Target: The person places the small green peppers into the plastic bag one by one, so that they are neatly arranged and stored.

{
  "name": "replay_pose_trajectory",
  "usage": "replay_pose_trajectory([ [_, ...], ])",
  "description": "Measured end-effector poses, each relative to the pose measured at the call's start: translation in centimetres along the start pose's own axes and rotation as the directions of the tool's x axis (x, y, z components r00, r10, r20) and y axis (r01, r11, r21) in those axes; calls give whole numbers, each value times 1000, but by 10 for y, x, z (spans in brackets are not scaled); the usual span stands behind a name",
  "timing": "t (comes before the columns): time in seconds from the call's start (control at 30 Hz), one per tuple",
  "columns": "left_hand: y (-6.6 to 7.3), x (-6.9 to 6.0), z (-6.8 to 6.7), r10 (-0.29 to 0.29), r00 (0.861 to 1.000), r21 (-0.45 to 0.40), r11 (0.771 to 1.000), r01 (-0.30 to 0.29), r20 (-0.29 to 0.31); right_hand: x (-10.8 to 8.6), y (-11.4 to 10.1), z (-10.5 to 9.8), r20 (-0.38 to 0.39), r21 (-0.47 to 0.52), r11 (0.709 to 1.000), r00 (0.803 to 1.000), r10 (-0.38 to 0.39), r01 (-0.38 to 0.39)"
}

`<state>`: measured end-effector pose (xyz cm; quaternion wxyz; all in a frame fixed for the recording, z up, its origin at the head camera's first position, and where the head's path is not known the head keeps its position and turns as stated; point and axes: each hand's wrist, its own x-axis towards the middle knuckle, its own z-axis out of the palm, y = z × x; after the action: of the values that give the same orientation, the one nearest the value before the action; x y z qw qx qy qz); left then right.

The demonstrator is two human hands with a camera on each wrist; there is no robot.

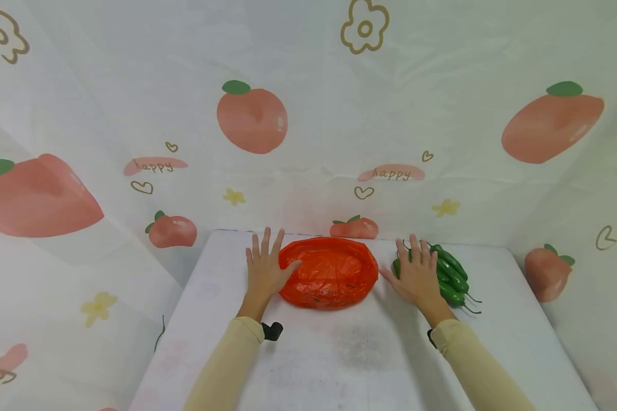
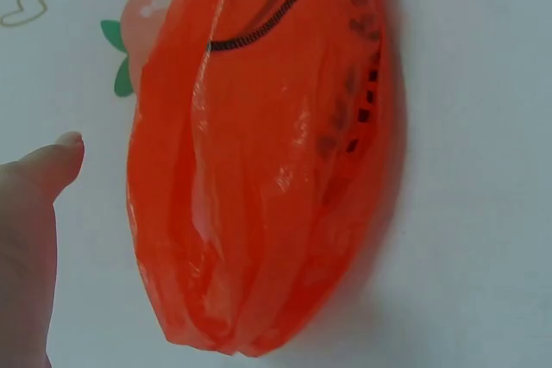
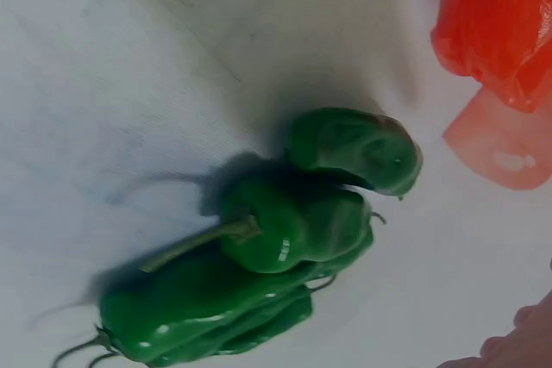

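Note:
A red plastic bag (image 1: 331, 274), rounded and wrinkled with dark print, lies on the white table. My left hand (image 1: 264, 273) is spread at the bag's left side, its thumb over the bag's edge; in the left wrist view the thumb shows apart from the bag (image 2: 259, 161). My right hand (image 1: 415, 277) is held with straight fingers over the near side of a pile of green peppers (image 1: 449, 271), covering part of it. In the right wrist view the peppers (image 3: 267, 230) lie heaped with their stems showing, and fingertips appear at the lower right corner. Neither hand holds anything.
A white cloth printed with fruit, flowers and hearts (image 1: 319, 137) rises behind and beside the table (image 1: 339, 365). Black bands (image 1: 272, 331) sit on the wrists. A thin dark cord (image 1: 160, 334) hangs at the table's left edge.

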<state>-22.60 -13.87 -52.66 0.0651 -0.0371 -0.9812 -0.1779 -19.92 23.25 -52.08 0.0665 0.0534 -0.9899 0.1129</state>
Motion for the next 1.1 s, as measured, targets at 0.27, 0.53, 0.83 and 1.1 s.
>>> replay_pose_trajectory([
  [0.27, -11, -6, 8, -23, 1000, -121, 992, 20, -21, -10, 12, 11, -28, 11, 1000, 999, 16, -16],
  [0.53, -18, -12, 13, -82, 997, -214, 973, 83, 11, -18, 19, 21, -95, 52, 998, 995, 29, -24],
  [0.83, -32, -15, 25, -93, 995, -341, 934, 101, 40, -27, 21, 29, -170, 101, 994, 984, 59, -42],
  [1.1, -41, -16, 33, -126, 987, -458, 875, 158, 100, -33, 20, 39, -238, 127, 991, 968, 78, -48],
])
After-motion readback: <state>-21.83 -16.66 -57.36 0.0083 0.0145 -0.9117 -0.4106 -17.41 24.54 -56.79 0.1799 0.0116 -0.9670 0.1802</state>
